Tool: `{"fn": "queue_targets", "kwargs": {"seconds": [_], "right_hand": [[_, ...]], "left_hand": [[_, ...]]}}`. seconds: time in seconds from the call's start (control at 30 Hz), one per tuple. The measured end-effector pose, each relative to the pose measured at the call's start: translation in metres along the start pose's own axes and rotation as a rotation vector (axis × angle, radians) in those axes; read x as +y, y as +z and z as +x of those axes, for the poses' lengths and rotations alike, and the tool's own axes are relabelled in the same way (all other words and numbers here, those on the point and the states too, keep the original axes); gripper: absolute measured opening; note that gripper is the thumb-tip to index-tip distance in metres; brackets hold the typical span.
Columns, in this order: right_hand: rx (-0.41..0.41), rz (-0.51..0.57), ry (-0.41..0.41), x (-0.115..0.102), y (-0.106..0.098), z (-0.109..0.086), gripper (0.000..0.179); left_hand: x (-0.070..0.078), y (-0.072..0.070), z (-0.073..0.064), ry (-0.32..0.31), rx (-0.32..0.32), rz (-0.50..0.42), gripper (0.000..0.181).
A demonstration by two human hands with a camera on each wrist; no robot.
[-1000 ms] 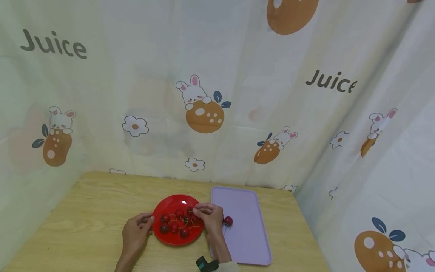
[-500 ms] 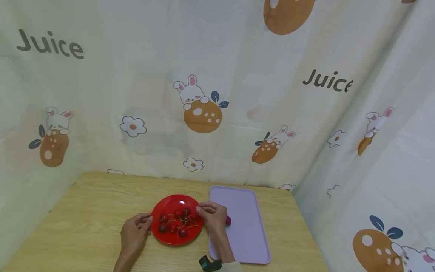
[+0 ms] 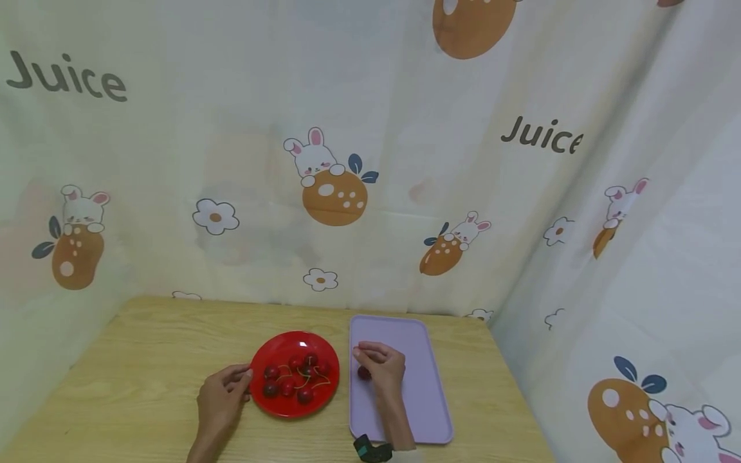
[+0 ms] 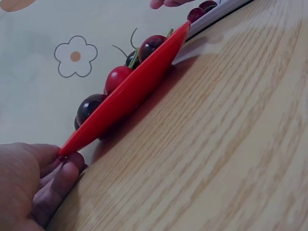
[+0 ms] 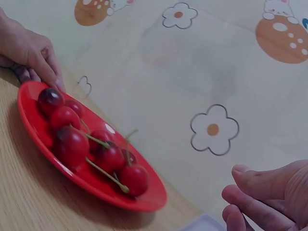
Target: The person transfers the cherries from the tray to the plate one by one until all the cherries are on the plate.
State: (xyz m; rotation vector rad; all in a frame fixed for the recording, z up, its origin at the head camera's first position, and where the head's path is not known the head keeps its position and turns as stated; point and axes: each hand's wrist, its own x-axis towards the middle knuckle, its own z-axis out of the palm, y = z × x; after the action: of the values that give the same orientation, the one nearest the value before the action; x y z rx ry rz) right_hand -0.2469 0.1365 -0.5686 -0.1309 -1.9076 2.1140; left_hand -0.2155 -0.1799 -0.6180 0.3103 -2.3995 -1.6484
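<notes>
My left hand (image 3: 219, 397) pinches the near-left rim of a round red plate (image 3: 276, 348) between thumb and fingers. Several dark red cherries (image 4: 118, 78) with green stems lie in that plate. Over the left half of a lilac tray (image 3: 424, 392) is my right hand (image 3: 386, 374), its fingers loosely bent. In the right wrist view a gap shows between thumb and fingertips (image 5: 232, 193), with nothing held there. A cherry (image 3: 364, 373) is on the tray, partly hidden by the right hand; the left wrist view shows two cherries (image 4: 196, 14) at the tray.
Plate and tray stand side by side on a wood-grain table (image 3: 168, 347), a narrow strip of wood between them. A pale curtain (image 3: 255, 161) printed with rabbits, fruit and flowers hangs behind the table and along its sides.
My right hand has left the plate's right rim and moved right, over the tray. The left hand keeps its hold on the plate. The head view has turned slightly to the right.
</notes>
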Motion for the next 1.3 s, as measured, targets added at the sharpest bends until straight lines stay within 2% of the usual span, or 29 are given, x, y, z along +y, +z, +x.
{"fn": "queue_targets", "kwargs": {"seconds": [0.13, 0.33, 0.4, 0.57, 0.77, 0.93, 1.3], "right_hand": [[0.054, -0.006, 0.041, -0.005, -0.011, 0.001, 0.024], [0.114, -0.001, 0.023, -0.008, -0.026, 0.001, 0.025], [0.133, -0.021, 0.046, -0.01, -0.029, 0.001, 0.027], [0.156, -0.049, 0.062, -0.006, -0.038, 0.0, 0.032], [0.193, -0.051, 0.073, -0.003, -0.045, -0.004, 0.03], [0.2, -0.076, 0.063, 0.001, -0.051, -0.008, 0.028], [0.161, -0.142, 0.061, 0.007, -0.063, -0.014, 0.034]], "left_hand": [[0.001, -0.001, 0.0, 0.005, -0.001, 0.003, 0.029], [0.002, -0.002, 0.0, 0.011, 0.002, -0.002, 0.029], [0.002, -0.002, 0.0, 0.01, 0.005, -0.004, 0.03], [0.002, -0.001, 0.0, -0.002, -0.003, -0.002, 0.03], [0.001, 0.0, 0.0, -0.006, 0.007, -0.007, 0.029], [-0.001, -0.001, 0.001, -0.005, -0.002, -0.005, 0.029], [-0.003, 0.001, 0.001, -0.006, -0.003, -0.004, 0.029]]}}
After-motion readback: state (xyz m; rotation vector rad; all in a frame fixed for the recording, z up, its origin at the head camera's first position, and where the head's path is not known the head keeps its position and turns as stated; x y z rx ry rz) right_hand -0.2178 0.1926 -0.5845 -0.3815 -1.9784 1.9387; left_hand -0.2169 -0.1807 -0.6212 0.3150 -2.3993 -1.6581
